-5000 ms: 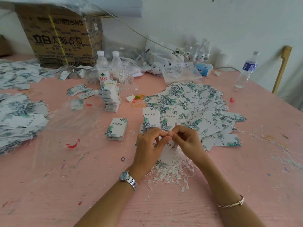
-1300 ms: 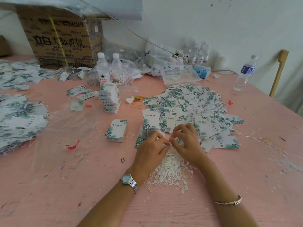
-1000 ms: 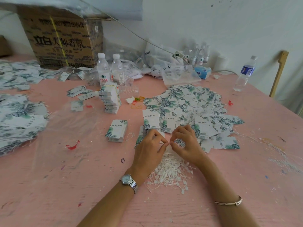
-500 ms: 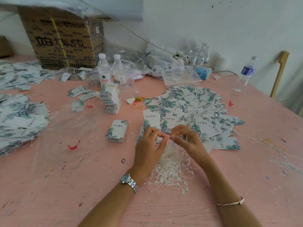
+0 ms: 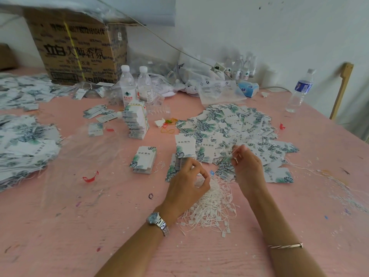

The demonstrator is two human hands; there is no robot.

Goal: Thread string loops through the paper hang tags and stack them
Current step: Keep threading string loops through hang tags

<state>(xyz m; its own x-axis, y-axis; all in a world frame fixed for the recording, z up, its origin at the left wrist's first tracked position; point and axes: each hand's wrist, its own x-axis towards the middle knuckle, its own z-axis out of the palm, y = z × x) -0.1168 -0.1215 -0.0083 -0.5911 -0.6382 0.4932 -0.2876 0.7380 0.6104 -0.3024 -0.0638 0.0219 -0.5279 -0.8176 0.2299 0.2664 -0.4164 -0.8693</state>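
Your right hand (image 5: pixel 247 166) pinches string loop (image 5: pixel 234 150) just beyond string pile (image 5: pixel 211 204); left hand (image 5: pixel 187 182) curled over string pile, grasp unclear. String loop likely limp, light: pinch near tip.

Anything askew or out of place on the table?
The tall tag stack behind the short stack leans, its bundles stepped unevenly. A red scrap lies loose on the pink table, left of the string pile.

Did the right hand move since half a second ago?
Yes. The right hand, pinching a string, went right, away from the left hand, judged against the still string pile.
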